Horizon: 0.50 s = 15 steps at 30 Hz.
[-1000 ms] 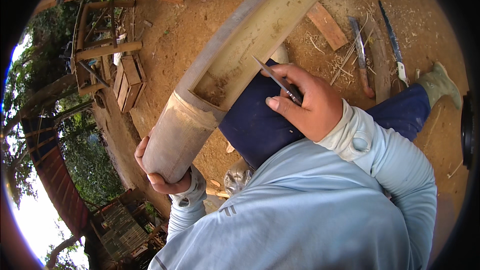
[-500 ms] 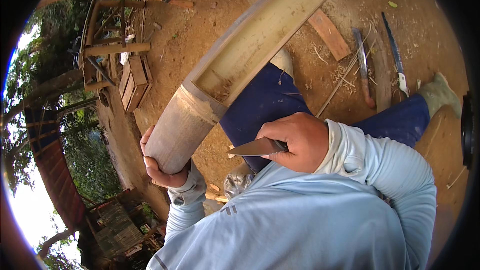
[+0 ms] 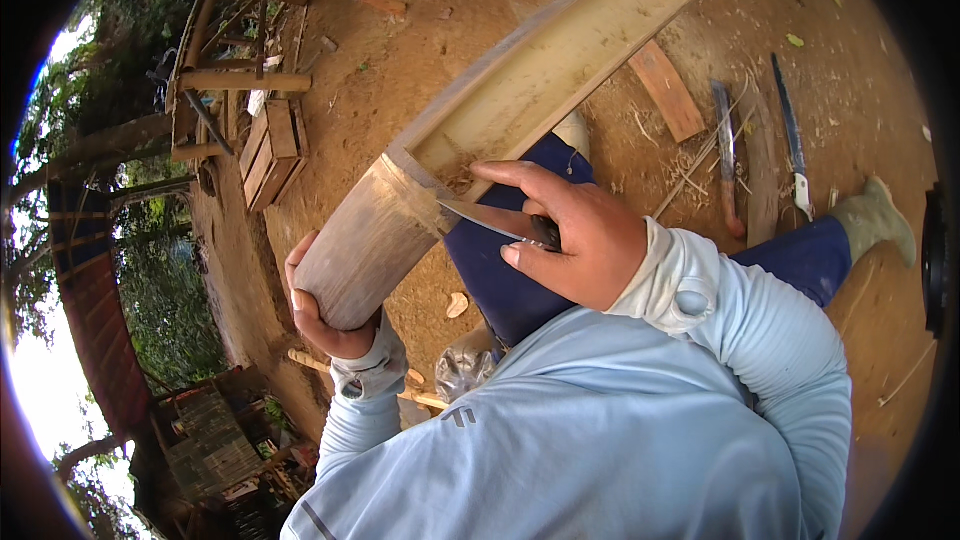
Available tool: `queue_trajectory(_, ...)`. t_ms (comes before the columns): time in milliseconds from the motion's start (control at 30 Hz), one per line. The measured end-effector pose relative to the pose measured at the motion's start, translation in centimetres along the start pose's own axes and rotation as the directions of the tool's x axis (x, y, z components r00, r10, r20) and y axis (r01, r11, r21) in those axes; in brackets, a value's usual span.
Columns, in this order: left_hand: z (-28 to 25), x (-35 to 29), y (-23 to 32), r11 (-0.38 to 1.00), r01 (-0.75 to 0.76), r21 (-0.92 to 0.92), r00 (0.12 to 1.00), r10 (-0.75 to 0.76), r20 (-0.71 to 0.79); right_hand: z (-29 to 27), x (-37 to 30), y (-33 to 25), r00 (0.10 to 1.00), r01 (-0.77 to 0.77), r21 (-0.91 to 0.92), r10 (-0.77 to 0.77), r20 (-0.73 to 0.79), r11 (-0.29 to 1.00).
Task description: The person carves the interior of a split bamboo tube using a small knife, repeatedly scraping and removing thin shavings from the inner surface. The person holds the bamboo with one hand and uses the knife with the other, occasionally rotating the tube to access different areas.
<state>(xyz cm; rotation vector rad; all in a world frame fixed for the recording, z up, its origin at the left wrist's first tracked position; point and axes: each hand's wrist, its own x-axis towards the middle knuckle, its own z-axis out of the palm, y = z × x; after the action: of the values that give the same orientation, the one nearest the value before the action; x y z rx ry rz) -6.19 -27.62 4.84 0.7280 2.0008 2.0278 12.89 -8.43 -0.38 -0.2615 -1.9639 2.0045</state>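
A thick bamboo section [image 3: 365, 240] slants across the view from lower left to upper right, its upper length cut open into a trough. My left hand [image 3: 325, 315] wraps round its closed lower end, fingers on the far left side. In my right hand [image 3: 580, 240] is a knife [image 3: 490, 219], its dark handle in the grip and its pointed blade aimed left. The blade's tip lies at the bamboo's ring, close to the trough's lower corner. My right index finger stretches to the trough's edge, where loose shavings lie inside.
On the dirt floor to the right lie a machete [image 3: 724, 155], a saw [image 3: 790, 145] with a white handle and a wooden strip [image 3: 764, 155]. A flat board [image 3: 668, 95] passes beneath the bamboo. A wooden crate [image 3: 272, 155] stands at left; a clear plastic bag [image 3: 466, 368] sits by my leg.
My right hand has moved up and left, bringing the knife tip to the bamboo's ring, and its index finger has stretched out to the trough. The bamboo has shifted slightly.
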Motion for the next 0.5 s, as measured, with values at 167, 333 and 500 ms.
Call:
queue_trajectory(167, 0.0, -0.1, -0.2, 0.999, -0.03, 0.022, 0.999, 0.03, -0.017, 2.1, 2.0, 0.3, 0.998, -0.012, -0.03, 0.014, 0.068, 0.999)
queue_trajectory(333, 0.0, -0.2, 0.0, 0.997, -0.057, 0.057, 0.998, 0.056, 0.02, 3.5, 1.4, 0.4, 0.996, 0.071, -0.087, -0.075, -0.04, 0.994)
queue_trajectory(500, -1.7, -0.1, -1.2, 0.993, -0.112, 0.032, 0.991, 0.109, 0.071, 2.8, -0.2, -0.7, 1.0, -0.003, -0.08, 0.006, 0.03, 0.997)
